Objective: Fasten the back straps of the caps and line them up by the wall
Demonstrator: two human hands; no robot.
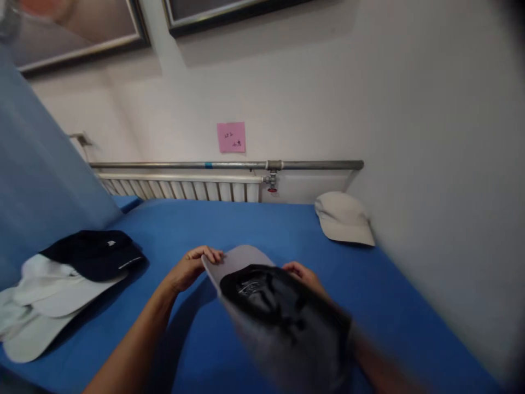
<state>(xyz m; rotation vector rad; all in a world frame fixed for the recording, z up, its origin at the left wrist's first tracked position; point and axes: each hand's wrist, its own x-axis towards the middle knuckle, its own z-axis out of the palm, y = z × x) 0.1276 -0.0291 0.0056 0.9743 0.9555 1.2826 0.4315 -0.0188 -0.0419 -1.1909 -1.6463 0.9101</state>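
A grey baseball cap (241, 257) is held above the blue surface, tilted so that its dark inside faces me. My left hand (197, 265) pinches the edge of the brim, thumb hidden behind or below it. Beyond the cap's far right side, my right hand (305, 276) is curled against it, partly covered by the cap. The near part of the cap and my right forearm are blurred. To the left lies a pile of caps: a dark navy cap (96, 251) on top of white ones (57, 293).
A beige cap (343, 219) sits at the far right corner of the blue-covered table (184, 219), beside the wall. Behind it run a metal pipe (320, 165) and a white radiator (197, 189). A blue curtain (45, 164) hangs at the left. A pink note (231, 137) is on the wall.
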